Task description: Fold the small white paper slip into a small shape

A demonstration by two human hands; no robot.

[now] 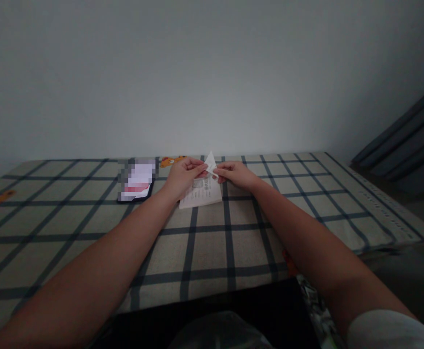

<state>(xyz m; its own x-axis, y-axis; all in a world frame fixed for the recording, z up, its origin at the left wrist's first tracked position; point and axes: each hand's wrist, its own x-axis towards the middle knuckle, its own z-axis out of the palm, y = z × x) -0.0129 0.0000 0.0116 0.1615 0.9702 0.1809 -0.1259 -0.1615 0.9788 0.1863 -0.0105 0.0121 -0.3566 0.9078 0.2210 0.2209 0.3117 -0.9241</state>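
Observation:
A white printed paper (201,193) lies on the checked cloth (212,242), its far corner folded up into a point. My left hand (182,175) pinches that raised corner from the left. My right hand (235,173) pinches it from the right, the fingertips of both hands almost meeting at the fold. Both forearms stretch out over the cloth towards the paper.
A phone (136,180) with a lit screen lies just left of my left hand. Orange cartoon prints (171,160) mark the cloth near the far edge and at the far left. A plain wall rises behind. Dark striped fabric (408,145) hangs at the right.

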